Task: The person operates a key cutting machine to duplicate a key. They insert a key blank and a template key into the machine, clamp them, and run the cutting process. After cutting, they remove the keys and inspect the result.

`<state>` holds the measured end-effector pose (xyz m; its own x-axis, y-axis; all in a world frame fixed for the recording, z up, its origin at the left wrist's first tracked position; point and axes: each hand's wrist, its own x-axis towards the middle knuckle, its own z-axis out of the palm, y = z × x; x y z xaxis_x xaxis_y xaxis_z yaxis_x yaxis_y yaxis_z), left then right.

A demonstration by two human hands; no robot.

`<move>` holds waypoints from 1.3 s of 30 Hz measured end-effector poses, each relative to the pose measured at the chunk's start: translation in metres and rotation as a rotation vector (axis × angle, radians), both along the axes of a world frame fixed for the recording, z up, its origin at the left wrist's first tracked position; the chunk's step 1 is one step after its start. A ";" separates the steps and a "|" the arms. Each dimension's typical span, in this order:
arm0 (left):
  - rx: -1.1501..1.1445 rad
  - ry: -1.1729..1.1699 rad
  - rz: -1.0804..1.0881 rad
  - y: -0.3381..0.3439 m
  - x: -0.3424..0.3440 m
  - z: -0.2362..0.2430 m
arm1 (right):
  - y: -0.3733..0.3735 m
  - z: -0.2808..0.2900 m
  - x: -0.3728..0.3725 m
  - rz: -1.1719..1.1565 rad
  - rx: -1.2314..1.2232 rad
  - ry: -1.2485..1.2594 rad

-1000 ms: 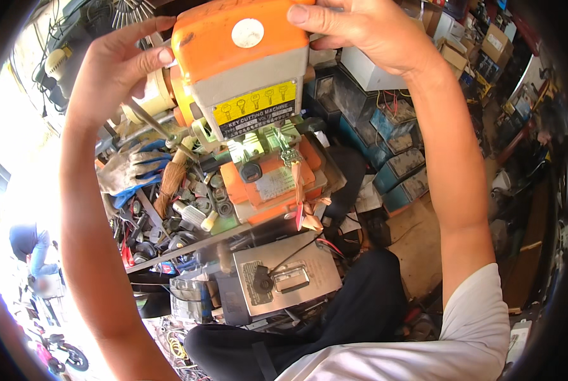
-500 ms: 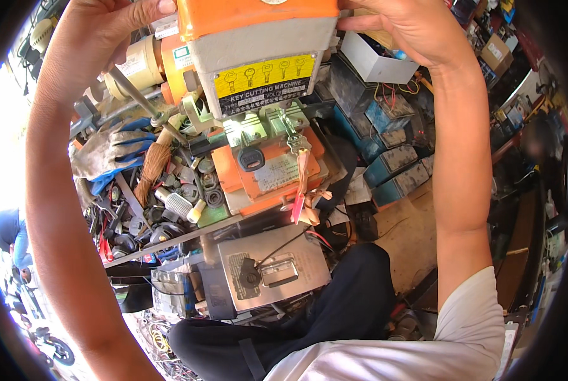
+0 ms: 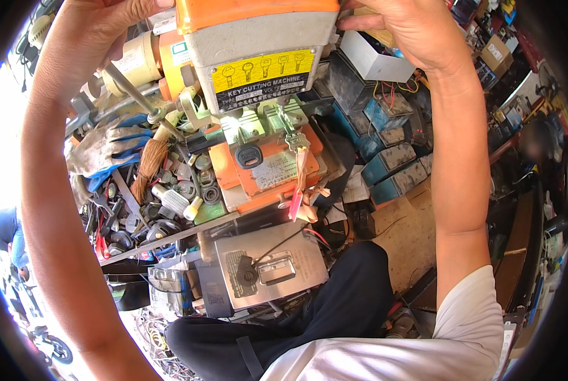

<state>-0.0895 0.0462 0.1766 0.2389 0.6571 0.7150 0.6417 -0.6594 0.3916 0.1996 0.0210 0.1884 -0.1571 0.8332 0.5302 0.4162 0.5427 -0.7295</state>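
At far left, the left hand (image 3: 109,28) reaches up beside the machine's orange cover, thumb by its edge; the other fingers run out of view, so how far its grip is open, or whether it has hold of anything, cannot be told. Below, a grey-and-blue fabric glove (image 3: 109,149) and a brown straw brush (image 3: 149,166) lie among loose metal parts on the cluttered table (image 3: 169,239), probably kept within easy reach. The grey-and-orange metal key duplicator (image 3: 258,38) stands upright on the table between both hands, its clamps facing the person, likely for easy access. A black-headed key (image 3: 249,156) sits at the left clamp; a silver metal key (image 3: 295,141) hangs out of the right one, trailing pinkish tags (image 3: 297,204), seemingly pinched to hold it steady. At right, the right hand (image 3: 411,28) has a finger at the housing's side; its grip is cut off too, and its hold cannot be told.
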 end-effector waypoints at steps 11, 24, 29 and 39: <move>-0.015 0.024 0.054 0.000 -0.001 0.000 | 0.001 -0.006 0.000 -0.034 0.070 0.035; -0.188 0.016 0.117 -0.004 0.002 0.014 | 0.000 -0.013 -0.002 -0.098 0.154 0.036; -0.122 -0.007 0.028 -0.002 -0.003 0.008 | 0.001 -0.019 -0.001 -0.043 0.233 0.054; -0.092 -0.032 -0.032 0.008 -0.008 0.005 | 0.007 -0.030 -0.002 -0.066 0.301 0.127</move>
